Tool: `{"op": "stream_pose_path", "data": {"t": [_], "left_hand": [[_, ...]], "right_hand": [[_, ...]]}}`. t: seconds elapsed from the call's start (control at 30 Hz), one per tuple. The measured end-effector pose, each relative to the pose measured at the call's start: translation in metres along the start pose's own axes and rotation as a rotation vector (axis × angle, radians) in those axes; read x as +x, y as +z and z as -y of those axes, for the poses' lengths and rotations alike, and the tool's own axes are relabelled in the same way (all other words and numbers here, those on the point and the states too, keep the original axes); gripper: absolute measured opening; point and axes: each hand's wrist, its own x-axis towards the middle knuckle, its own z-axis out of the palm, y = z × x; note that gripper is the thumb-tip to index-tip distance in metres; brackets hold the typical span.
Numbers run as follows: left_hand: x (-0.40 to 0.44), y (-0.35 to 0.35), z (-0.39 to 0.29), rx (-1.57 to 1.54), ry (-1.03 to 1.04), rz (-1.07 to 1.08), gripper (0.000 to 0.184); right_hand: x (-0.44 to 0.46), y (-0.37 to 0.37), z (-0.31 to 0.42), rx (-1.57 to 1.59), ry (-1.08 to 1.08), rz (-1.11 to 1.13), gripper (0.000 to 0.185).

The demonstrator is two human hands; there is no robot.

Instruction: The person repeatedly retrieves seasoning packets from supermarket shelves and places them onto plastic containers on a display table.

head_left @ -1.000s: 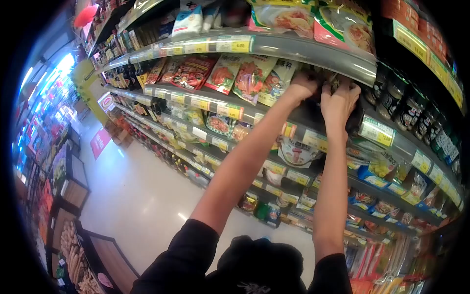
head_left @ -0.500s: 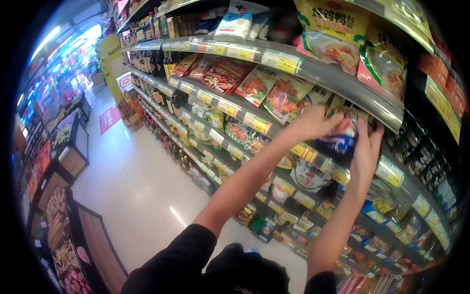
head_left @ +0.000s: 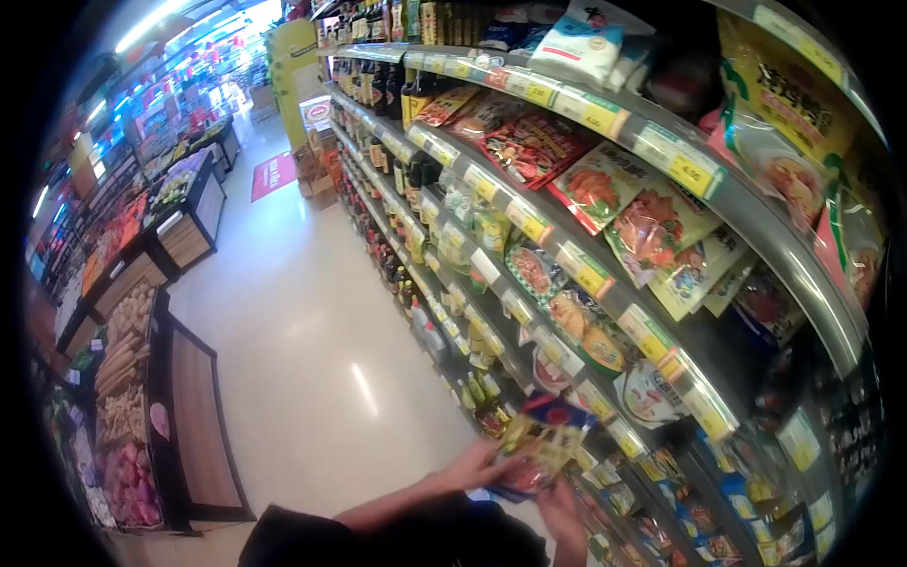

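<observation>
A dark blue, yellow and red food packet (head_left: pixel 540 442) is held low in front of my body, tilted, away from the shelf edge. My left hand (head_left: pixel 480 465) grips its left side, fingers over the lower front. At the packet's lower right edge is my right hand (head_left: pixel 559 508), closed on it; the packet hides part of those fingers. Up and to the right, flat seasoning packets lie on the shelf, among them a red one (head_left: pixel 536 148) and a green-and-white one (head_left: pixel 597 184). The packet's print is too blurred to read.
Curved shelves with a metal front rail (head_left: pixel 756 198) and price tags run along my right. Dark sauce bottles (head_left: pixel 383 85) stand farther along. Left of the pale aisle floor (head_left: pixel 302 378) are wooden produce bins (head_left: pixel 203 406). Cardboard boxes (head_left: pixel 316 180) stand at the shelf's far end.
Both hands have come down from the shelf toward my body, bringing the packet out with them. The view has swung left, so the shelves sit farther right.
</observation>
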Motion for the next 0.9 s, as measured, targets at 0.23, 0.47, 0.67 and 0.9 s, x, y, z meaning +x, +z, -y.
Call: {"op": "stream_pose_path", "data": {"t": [0.23,0.47,0.67,0.9], "left_hand": [[-0.089,0.019,0.105,-0.428,-0.453,-0.053,0.041],[-0.103,0.023,0.125,-0.6,-0.511,-0.081,0.041],[-0.104,0.035,0.104,-0.637,-0.486,-0.29,0.034],[-0.142,0.035,0.084,-0.667,-0.417,-0.55,0.034]], "right_hand": [[0.003,0.027,-0.063,-0.035,0.308,0.195,0.051],[0.003,0.042,-0.06,-0.427,0.207,0.16,0.038],[0.002,0.06,-0.044,-0.341,0.196,0.12,0.036],[-0.005,0.084,-0.038,-0.475,0.24,0.478,0.038]]}}
